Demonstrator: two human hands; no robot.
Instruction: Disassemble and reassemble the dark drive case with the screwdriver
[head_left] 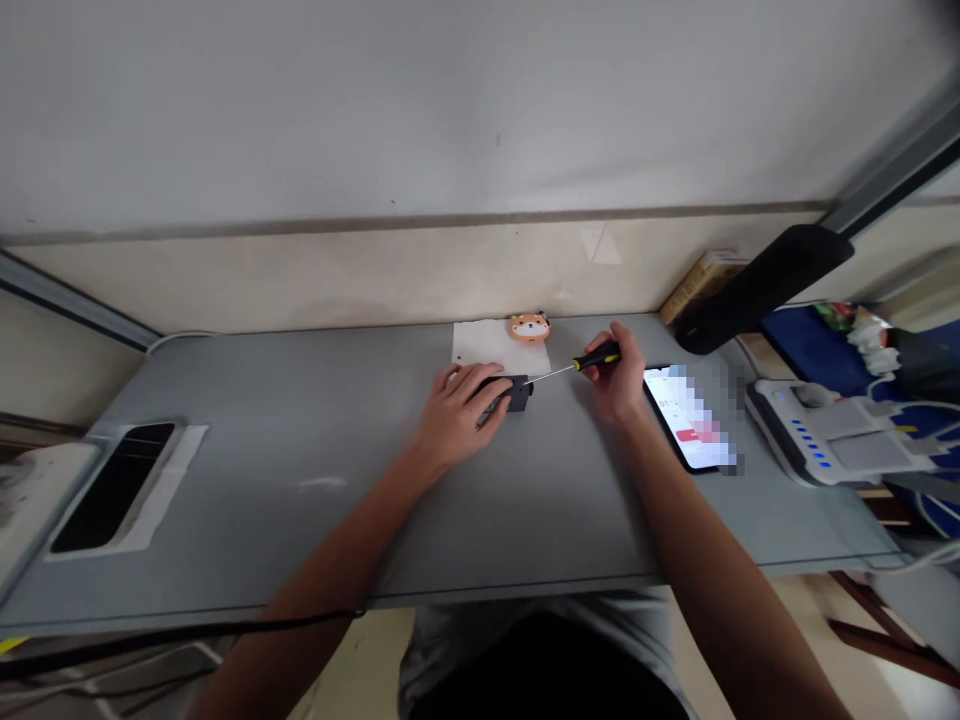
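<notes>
fingers (pixel 482 389) of the left hand (pixel 452 420) curled palm-down over a small dark-grey rectangular block (pixel 518 396), holding it on the smooth grey tabletop (pixel 300 530), near the middle. right hand (pixel 621 388) turned on its side, clasping a slim black-and-yellow screwdriver (pixel 598 357), shaft pointing left, tip at the block's right end; contact too fine to tell. beyond, orange-and-white animal-faced case (pixel 529 328) on white paper (pixel 481 347). rightward, black-edged smartphone (pixel 679 412) with lit screen reading "01", the rest pixelated or too blurred to read.
</notes>
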